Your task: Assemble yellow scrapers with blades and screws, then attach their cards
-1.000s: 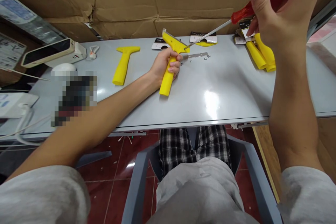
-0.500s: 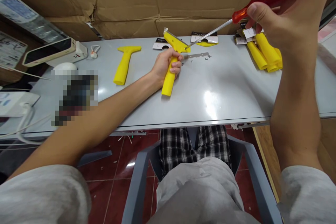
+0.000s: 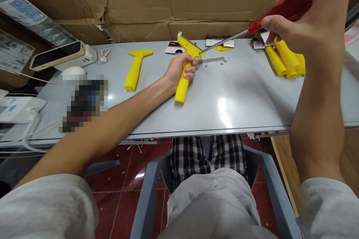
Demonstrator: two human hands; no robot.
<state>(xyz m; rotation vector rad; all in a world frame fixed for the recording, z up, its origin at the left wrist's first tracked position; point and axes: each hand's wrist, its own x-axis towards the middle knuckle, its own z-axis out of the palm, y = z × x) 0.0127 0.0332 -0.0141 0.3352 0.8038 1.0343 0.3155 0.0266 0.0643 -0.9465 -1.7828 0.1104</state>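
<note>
My left hand [image 3: 181, 68] is wrapped round the handle of a yellow scraper [image 3: 182, 89], which has a metal strip along its head. A screwdriver [image 3: 260, 25] with a red handle is gripped in my right hand [image 3: 305, 22]. Its shaft slants down to the left, and the tip meets the right end of the scraper's head. Just behind my left fingers lies a flat metal blade [image 3: 214, 60] with holes, partly hidden by the hand. Several small screws [image 3: 221, 64] lie around it. A second yellow scraper body [image 3: 134, 71] rests on the table to the left.
Several yellow handles [image 3: 283, 61] are piled at the back right near black-and-white cards. More packaging cards [image 3: 220, 41] lie along the cardboard wall [image 3: 140, 7]. A phone [image 3: 57, 56] leans on a white charger at the left, with cables and a power strip [image 3: 21, 110].
My right hand and the screwdriver handle have come down slightly and turned a little. The tip stays at the scraper's head, and the whole view has shifted slightly.
</note>
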